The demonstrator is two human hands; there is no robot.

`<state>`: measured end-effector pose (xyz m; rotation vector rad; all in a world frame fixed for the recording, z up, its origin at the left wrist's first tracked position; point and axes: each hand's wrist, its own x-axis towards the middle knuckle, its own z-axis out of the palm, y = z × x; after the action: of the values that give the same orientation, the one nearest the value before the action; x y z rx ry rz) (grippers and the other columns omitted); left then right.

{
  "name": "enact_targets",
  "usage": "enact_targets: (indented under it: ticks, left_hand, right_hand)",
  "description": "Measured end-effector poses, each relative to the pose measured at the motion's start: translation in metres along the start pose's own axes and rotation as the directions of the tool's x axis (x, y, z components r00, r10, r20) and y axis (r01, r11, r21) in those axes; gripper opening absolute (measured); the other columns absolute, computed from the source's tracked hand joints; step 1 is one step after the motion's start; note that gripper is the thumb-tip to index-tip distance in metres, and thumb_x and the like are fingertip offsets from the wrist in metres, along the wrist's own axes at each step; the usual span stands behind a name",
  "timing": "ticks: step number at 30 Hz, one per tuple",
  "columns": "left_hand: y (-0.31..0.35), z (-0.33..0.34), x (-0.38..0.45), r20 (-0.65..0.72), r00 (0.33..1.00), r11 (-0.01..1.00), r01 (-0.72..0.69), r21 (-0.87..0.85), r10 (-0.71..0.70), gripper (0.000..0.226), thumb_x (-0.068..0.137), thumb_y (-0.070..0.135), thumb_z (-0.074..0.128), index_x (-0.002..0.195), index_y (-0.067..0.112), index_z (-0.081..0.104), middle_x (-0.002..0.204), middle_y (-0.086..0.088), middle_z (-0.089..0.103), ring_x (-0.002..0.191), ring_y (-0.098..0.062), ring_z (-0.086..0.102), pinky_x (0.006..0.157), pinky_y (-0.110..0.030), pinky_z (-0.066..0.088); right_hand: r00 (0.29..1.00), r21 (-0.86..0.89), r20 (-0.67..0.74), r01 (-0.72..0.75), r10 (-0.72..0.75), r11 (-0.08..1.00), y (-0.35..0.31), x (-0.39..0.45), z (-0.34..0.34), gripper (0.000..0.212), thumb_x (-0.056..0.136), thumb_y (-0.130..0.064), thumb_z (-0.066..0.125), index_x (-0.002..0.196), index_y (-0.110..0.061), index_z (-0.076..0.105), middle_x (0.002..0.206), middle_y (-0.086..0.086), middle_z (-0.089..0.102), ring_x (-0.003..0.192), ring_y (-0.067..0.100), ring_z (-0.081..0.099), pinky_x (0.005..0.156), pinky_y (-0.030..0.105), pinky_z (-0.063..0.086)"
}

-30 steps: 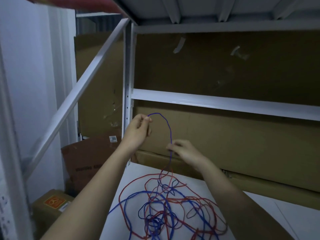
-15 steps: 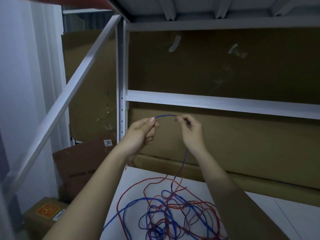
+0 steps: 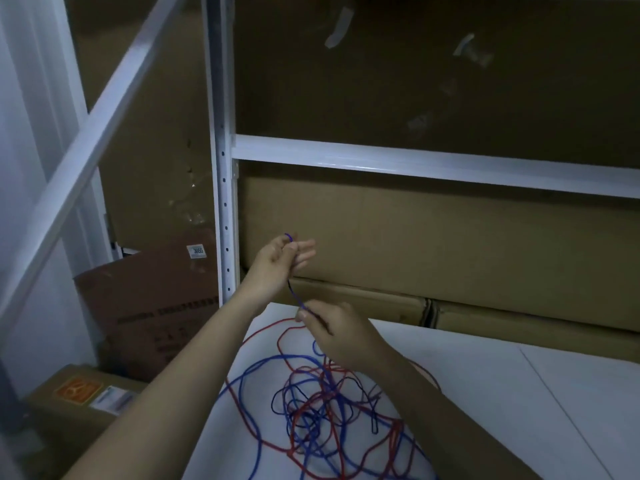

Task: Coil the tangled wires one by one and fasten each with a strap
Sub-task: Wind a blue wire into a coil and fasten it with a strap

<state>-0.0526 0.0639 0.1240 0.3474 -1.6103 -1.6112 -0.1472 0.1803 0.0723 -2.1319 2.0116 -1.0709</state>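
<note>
1. while the left hand [image 3: 277, 261] is raised, thumb and forefinger pinching the end of the blue wire [image 3: 294, 292], its other fingers stay spread.
2. lower down, the right hand [image 3: 332, 332] pinches the same wire.
3. red and blue tangled wires [image 3: 322, 410] lie heaped on the white bench [image 3: 502, 393].

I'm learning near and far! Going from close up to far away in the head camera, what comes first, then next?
Wire tangle → right hand → left hand → white shelf beam.
</note>
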Motion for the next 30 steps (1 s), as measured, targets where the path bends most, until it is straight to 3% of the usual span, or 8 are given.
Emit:
enact_targets:
  ticks: [4,6,8,11,16,22,26,30]
  left_hand:
    - [-0.018,-0.01,-0.013,0.121,0.992,0.978,0.01,0.21,-0.037,0.031,0.103,0.007,0.031,0.134,0.005,0.038,0.115,-0.011,0.062,0.093,-0.009,0.065,0.079,-0.013,0.052]
    - [-0.02,-0.013,-0.022,0.244,0.97,0.935,-0.067,0.348,-0.021,0.019,0.102,0.006,0.036,0.107,0.007,0.054,0.089,0.005,0.068,0.075,0.001,0.064,0.071,-0.015,0.049]
    - [-0.024,-0.014,-0.028,0.309,0.951,0.921,-0.104,0.375,-0.018,0.024,0.1,0.002,0.041,0.086,0.009,0.059,0.068,0.012,0.066,0.066,0.002,0.061,0.067,-0.014,0.046]
    - [-0.024,-0.013,-0.037,0.309,0.95,0.963,-0.052,0.264,-0.033,0.023,0.099,0.001,0.041,0.092,-0.001,0.063,0.078,-0.001,0.072,0.074,-0.009,0.068,0.072,-0.019,0.053]
    - [-0.021,-0.015,-0.05,0.353,0.931,0.986,0.041,0.162,-0.096,0.027,0.101,0.008,0.035,0.096,-0.001,0.06,0.083,-0.012,0.072,0.078,-0.02,0.068,0.08,-0.029,0.054]
    - [-0.017,-0.023,-0.062,0.358,0.93,0.996,0.071,0.051,-0.084,0.027,0.099,0.013,0.035,0.099,0.001,0.06,0.077,-0.008,0.071,0.074,-0.019,0.065,0.076,-0.025,0.051]
    - [-0.027,-0.031,-0.067,0.194,0.981,0.995,-0.001,0.104,-0.019,0.032,0.101,0.009,0.035,0.094,-0.014,0.056,0.054,0.003,0.056,0.053,-0.01,0.05,0.06,-0.017,0.043]
    - [-0.034,-0.032,-0.068,-0.021,0.999,0.999,0.03,-0.039,-0.031,0.035,0.102,0.009,0.036,0.078,0.005,0.062,0.057,0.001,0.057,0.055,-0.008,0.051,0.062,-0.017,0.045]
  right_hand:
    - [0.998,0.057,-0.057,0.018,-0.014,0.998,0.005,-0.006,-0.012,0.015,0.098,-0.021,0.05,0.094,-0.016,0.064,0.065,-0.001,0.056,0.056,0.012,0.048,0.054,0.028,0.036]
    - [0.989,0.082,-0.139,0.054,-0.042,0.995,0.007,-0.006,-0.019,0.019,0.096,-0.019,0.054,0.107,-0.02,0.069,0.088,-0.008,0.067,0.077,0.003,0.06,0.066,0.021,0.045]
    - [0.957,-0.065,-0.256,0.128,-0.14,0.99,0.007,-0.003,-0.025,0.018,0.093,-0.02,0.056,0.104,-0.017,0.071,0.085,-0.01,0.061,0.074,0.003,0.053,0.064,0.022,0.042]
    - [0.87,-0.22,-0.419,0.18,-0.259,0.959,0.005,0.003,-0.029,0.011,0.091,-0.014,0.061,0.094,-0.011,0.071,0.075,-0.001,0.053,0.066,0.006,0.043,0.06,0.019,0.035]
    - [0.746,0.079,-0.665,0.115,-0.034,0.99,0.003,0.014,-0.022,0.005,0.08,-0.01,0.073,0.076,-0.011,0.07,0.071,-0.005,0.054,0.064,-0.001,0.048,0.062,0.011,0.036]
    - [0.812,0.559,-0.473,-0.023,0.342,0.829,-0.003,0.032,-0.005,0.021,0.082,-0.006,0.071,0.07,-0.024,0.069,0.065,-0.013,0.066,0.063,-0.002,0.055,0.064,0.016,0.043]
    - [0.923,0.626,-0.069,-0.256,0.379,0.736,-0.001,0.03,0.018,0.019,0.096,-0.016,0.056,0.084,-0.023,0.069,0.058,-0.007,0.059,0.048,0.006,0.047,0.049,0.021,0.037]
    - [0.938,0.643,0.122,-0.323,0.323,0.694,-0.001,0.019,0.036,0.023,0.1,-0.023,0.046,0.086,-0.024,0.065,0.057,0.007,0.052,0.039,0.006,0.036,0.042,0.017,0.029]
